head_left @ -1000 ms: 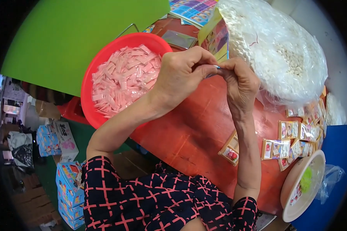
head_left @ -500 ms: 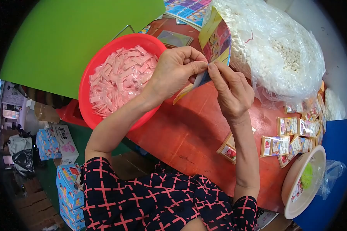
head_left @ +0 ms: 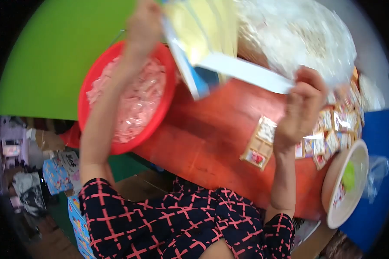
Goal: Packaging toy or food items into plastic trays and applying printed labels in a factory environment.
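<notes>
High over the table, my left hand [head_left: 145, 28] grips the edge of a yellow and blue printed sheet [head_left: 186, 28]; motion blurs its fingers. A long white strip [head_left: 250, 71] stretches from the sheet's lower part to the right. Its far end is pinched in my right hand [head_left: 300, 103], with the fingers closed. Below and beside that hand lies a small wooden compartment tray [head_left: 259, 142] holding white pieces and a red-printed packet.
A red basin [head_left: 170, 90] of pink wrapped strips stands left on the red table [head_left: 194, 142]. At the back right is a big clear bag [head_left: 298, 39] of white pieces. Several filled trays [head_left: 326, 121] lie right, near a cream bowl [head_left: 328, 190] with a green item.
My hands have moved apart: the left up and left with the sheet, the right down and right. The white strip now spans the gap between them. The view has shifted slightly.
</notes>
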A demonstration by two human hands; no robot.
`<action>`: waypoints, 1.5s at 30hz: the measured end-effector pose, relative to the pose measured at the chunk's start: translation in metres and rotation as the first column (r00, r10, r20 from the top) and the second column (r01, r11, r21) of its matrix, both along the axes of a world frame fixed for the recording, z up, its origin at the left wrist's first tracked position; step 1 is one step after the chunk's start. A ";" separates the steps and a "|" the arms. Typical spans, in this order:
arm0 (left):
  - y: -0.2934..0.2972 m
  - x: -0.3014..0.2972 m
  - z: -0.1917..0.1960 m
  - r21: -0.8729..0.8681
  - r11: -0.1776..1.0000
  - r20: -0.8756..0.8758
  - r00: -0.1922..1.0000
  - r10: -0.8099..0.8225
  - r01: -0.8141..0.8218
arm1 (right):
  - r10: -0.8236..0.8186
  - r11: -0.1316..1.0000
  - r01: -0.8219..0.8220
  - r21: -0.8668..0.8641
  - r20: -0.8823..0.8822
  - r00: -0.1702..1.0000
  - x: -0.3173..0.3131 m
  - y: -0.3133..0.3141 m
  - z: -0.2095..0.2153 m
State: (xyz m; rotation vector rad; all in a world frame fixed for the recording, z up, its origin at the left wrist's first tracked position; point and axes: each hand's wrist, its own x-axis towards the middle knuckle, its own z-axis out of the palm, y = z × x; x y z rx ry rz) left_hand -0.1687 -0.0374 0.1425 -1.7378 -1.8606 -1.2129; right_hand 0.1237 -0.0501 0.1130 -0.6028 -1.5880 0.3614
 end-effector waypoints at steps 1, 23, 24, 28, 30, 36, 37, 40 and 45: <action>0.008 -0.072 0.000 -0.006 0.999 -0.204 0.978 0.048 -0.051 | -0.001 0.997 -0.005 -0.083 -0.072 0.997 0.022 -0.007 -0.001; -0.088 0.185 -0.035 -0.494 0.698 -0.167 0.731 -0.662 0.519 | -0.322 0.671 -0.298 -0.679 -0.629 0.707 0.242 -0.154 -0.073; -0.097 0.200 -0.057 -0.543 0.659 -0.102 0.738 -0.667 0.520 | -0.324 0.644 -0.346 -0.683 -0.653 0.685 0.237 -0.150 -0.067; -0.100 0.233 -0.117 -0.629 0.627 -0.069 0.771 -0.634 0.460 | -0.237 0.614 -0.487 -0.621 -0.733 0.637 0.244 -0.151 -0.071; -0.101 0.233 -0.138 -0.666 0.589 0.021 0.801 -0.598 0.457 | -0.304 0.624 -0.410 -0.665 -0.690 0.656 0.240 -0.156 -0.071; -0.110 0.250 -0.141 -0.666 0.615 0.010 0.829 -0.558 0.422 | -0.315 0.601 -0.481 -0.638 -0.743 0.591 0.236 -0.157 -0.075; -0.110 0.250 -0.143 -0.657 0.627 0.008 0.835 -0.551 0.420 | -0.310 0.600 -0.484 -0.637 -0.742 0.594 0.237 -0.155 -0.075; -0.115 0.248 -0.145 -0.515 0.680 0.147 0.836 -0.529 0.521 | -0.249 0.598 -0.509 -0.619 -0.747 0.616 0.238 -0.151 -0.067; -0.096 0.231 -0.135 -0.411 0.786 0.272 0.885 -0.377 0.461 | -0.299 0.609 -0.484 -0.628 -0.748 0.593 0.246 -0.153 -0.057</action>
